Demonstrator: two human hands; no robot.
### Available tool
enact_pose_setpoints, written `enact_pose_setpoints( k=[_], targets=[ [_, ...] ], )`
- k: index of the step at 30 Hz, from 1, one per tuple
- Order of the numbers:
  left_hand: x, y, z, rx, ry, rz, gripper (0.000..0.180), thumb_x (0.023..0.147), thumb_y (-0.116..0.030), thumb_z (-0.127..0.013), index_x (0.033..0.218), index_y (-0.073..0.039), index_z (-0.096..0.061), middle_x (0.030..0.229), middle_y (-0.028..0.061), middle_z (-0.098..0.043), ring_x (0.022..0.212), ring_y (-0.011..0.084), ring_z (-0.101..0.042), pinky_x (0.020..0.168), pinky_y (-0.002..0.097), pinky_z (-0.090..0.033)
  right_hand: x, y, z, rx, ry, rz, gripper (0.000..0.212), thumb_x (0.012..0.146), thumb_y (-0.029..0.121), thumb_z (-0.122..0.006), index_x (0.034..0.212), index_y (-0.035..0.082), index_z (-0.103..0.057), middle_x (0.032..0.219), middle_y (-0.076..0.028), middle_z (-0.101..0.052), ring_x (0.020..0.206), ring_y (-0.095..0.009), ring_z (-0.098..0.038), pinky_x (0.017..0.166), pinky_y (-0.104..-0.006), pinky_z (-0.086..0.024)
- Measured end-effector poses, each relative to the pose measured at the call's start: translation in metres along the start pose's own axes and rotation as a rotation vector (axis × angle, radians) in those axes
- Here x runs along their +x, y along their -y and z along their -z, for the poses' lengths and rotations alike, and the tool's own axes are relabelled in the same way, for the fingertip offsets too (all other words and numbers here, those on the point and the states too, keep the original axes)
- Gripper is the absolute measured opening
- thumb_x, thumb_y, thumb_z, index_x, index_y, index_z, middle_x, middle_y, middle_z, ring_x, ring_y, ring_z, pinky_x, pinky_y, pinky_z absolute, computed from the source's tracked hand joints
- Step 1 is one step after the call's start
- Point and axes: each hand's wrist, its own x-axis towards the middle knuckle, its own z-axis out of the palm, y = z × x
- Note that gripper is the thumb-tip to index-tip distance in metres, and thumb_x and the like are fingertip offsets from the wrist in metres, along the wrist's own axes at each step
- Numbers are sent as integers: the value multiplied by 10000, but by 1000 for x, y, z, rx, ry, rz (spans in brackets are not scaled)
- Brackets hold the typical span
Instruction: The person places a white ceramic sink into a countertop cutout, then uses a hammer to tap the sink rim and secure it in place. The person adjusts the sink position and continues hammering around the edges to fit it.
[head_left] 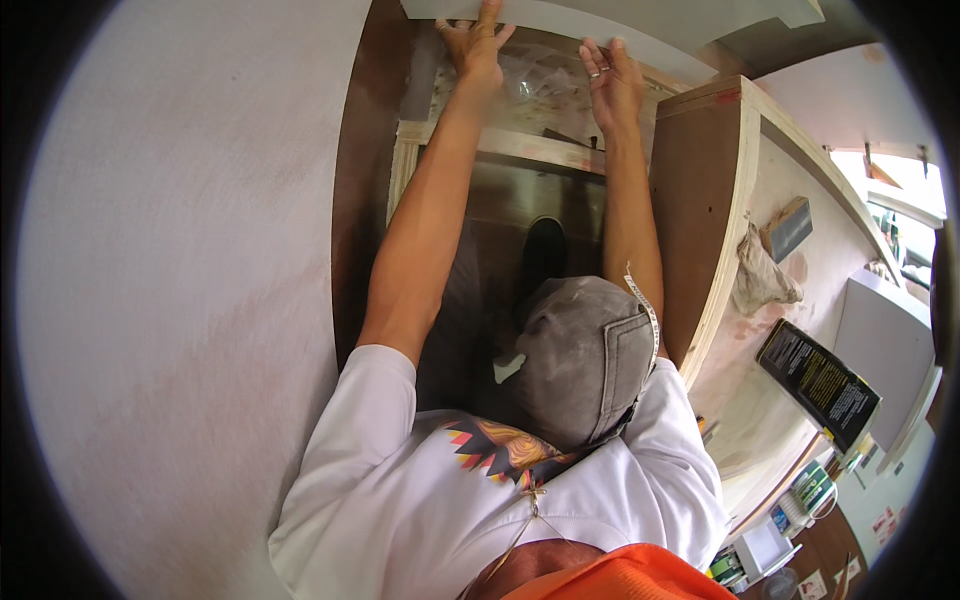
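My arms reach forward to a pale grey panel [570,28] at the top of the head view. My left hand [476,48] is at its near edge, one finger lying over its face and the others spread along the edge below. Farther right, my right hand [617,90] has its bent fingertips against the same edge; a ring shows on one finger. Both hands appear to hold the panel by this edge. Below them runs a light wooden rail [545,150], with dusty, crumpled clear plastic [535,80] behind it.
A large whitish board [180,300] rises at my left. On the right stands a plywood cabinet [700,190] bearing a cloth [762,275], a sanding block [788,230] and a black rectangular tin [818,385]. My bent knee [575,350] and shoe [545,250] are between my arms.
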Motion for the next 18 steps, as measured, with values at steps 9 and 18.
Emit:
enact_pose_setpoints(
  k=[9,18],
  targets=[
    [-9,12,-5,46,40,-78,907,849,-170,-822,1500,-54,-202,1353,182,-498,1194,358,-570,968,496,-572,-2,-1,-4,-3,-20,12,196,985,157,-666,1039,12,-546,997,-112,-634,1025,-322,-678,927,-437,-595],
    [-9,12,-1,56,108,-63,1095,814,-192,-858,1537,-163,-36,1463,184,-368,1271,343,-524,979,480,-579,1,6,-11,-25,-65,-36,483,923,451,-723,1091,22,-578,954,-112,-627,938,-278,-685,855,-422,-616]
  ],
)
